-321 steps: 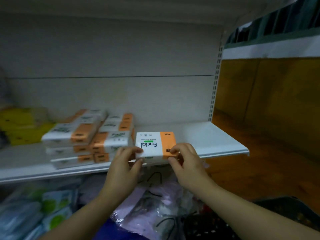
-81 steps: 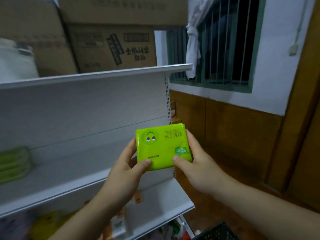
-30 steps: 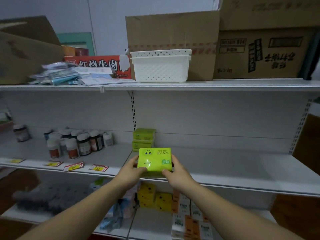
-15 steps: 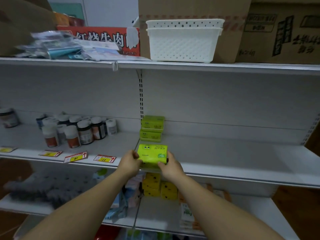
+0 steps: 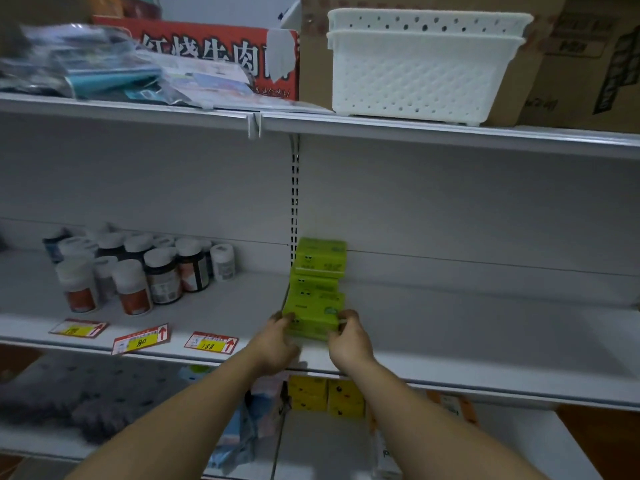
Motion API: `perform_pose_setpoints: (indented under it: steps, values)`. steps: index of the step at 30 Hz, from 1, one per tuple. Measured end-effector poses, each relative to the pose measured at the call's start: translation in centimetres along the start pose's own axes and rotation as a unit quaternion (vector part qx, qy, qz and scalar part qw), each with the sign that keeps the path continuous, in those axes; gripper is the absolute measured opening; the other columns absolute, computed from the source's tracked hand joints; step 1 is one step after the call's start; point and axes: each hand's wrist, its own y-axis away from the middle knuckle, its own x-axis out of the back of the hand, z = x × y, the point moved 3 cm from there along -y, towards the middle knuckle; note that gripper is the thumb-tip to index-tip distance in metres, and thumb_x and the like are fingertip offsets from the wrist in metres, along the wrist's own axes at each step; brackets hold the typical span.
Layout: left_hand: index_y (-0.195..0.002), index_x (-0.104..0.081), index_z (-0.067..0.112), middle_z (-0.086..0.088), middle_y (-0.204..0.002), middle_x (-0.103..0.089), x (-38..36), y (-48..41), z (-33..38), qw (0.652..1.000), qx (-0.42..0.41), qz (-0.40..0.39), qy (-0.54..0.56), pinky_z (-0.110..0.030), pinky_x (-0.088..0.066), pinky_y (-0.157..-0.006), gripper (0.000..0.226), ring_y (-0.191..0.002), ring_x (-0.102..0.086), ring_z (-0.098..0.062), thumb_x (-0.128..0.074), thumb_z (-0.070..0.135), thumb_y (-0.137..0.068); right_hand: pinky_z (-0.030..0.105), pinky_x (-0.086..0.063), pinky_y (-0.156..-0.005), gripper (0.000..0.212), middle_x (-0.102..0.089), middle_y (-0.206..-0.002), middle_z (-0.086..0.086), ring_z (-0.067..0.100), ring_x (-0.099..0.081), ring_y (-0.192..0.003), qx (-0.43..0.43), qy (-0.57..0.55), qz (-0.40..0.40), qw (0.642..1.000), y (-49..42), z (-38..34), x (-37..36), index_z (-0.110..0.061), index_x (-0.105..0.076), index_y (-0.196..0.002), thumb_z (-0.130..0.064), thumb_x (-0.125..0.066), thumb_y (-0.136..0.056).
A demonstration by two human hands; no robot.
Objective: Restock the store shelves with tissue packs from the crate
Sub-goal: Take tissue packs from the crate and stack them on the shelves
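I hold a lime-green tissue pack (image 5: 314, 315) between both hands just above the middle shelf (image 5: 450, 341). My left hand (image 5: 277, 341) grips its left end and my right hand (image 5: 349, 341) grips its right end. The pack sits low near the shelf's front, on or just over another green pack. Behind it, a short stack of matching green tissue packs (image 5: 320, 263) stands against the back panel beside the slotted upright. The crate is out of view.
Several white-capped bottles (image 5: 138, 271) crowd the shelf to the left, with price tags (image 5: 211, 342) along the front edge. Above, a white perforated basket (image 5: 422, 64) and cardboard boxes fill the top shelf. Yellow packs (image 5: 327, 398) lie on the shelf below.
Both hands have pushed the green pack forward and down onto the middle shelf, closer to the green stack at the back. The view has moved in toward the shelf.
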Motion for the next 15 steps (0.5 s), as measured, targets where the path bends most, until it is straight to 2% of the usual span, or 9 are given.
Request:
perform_pose_setpoints:
  steps: [2,6,8,11,15]
  values:
    - [-0.15,-0.012,0.014,-0.01,-0.158,-0.005,0.2,-1.2,-0.3,1.0,0.006,-0.006,-0.019,-0.026,-0.019,-0.113,0.077,-0.145,-0.014,-0.023,-0.057,0.024,-0.089,0.036,-0.05,-0.075,0.044,-0.061,-0.115,0.008,0.027,-0.058,-0.089,0.008,-0.002,-0.035,0.999,-1.1,-0.4,-0.6,-0.025,-0.035,-0.133,-0.017,-0.047,-0.092]
    - [-0.151,-0.007,0.02,-0.014,-0.158,0.0,0.6,-1.8,-0.9,1.0,0.014,-0.011,-0.023,-0.03,-0.018,-0.116,0.084,-0.146,-0.007,-0.025,-0.061,0.026,-0.086,0.027,-0.043,-0.069,0.069,-0.054,-0.13,0.01,0.024,-0.054,-0.092,0.03,0.023,-0.083,0.996,-1.5,-1.1,-0.2,-0.027,-0.016,-0.149,-0.013,-0.049,-0.091]
    - [-0.15,-0.006,0.022,-0.013,-0.158,0.003,1.1,-1.3,-1.0,1.0,0.009,-0.009,-0.027,-0.034,-0.018,-0.117,0.086,-0.146,-0.005,-0.026,-0.063,0.027,-0.086,0.027,-0.044,-0.074,0.068,-0.046,-0.139,0.01,0.025,-0.055,-0.102,0.033,0.024,-0.079,0.996,-0.6,-1.4,1.0,-0.024,-0.016,-0.149,-0.012,-0.051,-0.092]
    - [-0.15,-0.006,0.021,-0.012,-0.158,0.004,2.3,0.0,0.1,0.999,-0.014,-0.002,-0.04,-0.034,-0.017,-0.117,0.086,-0.146,-0.005,-0.026,-0.063,0.03,-0.087,0.025,-0.042,-0.084,0.071,-0.021,-0.157,0.006,0.027,-0.047,-0.125,0.022,0.07,-0.074,0.994,1.5,-1.8,3.5,-0.021,-0.011,-0.152,-0.024,-0.053,-0.095]
    - [-0.15,-0.01,0.022,-0.011,-0.158,0.002,2.4,2.0,4.5,0.994,-0.087,-0.019,-0.059,-0.032,-0.016,-0.116,0.084,-0.146,-0.007,-0.026,-0.063,0.032,-0.087,0.026,-0.039,-0.094,0.065,-0.024,-0.156,0.005,0.025,-0.045,-0.128,0.022,0.142,-0.049,0.988,5.8,-1.8,7.3,-0.018,-0.019,-0.151,-0.029,-0.051,-0.095]
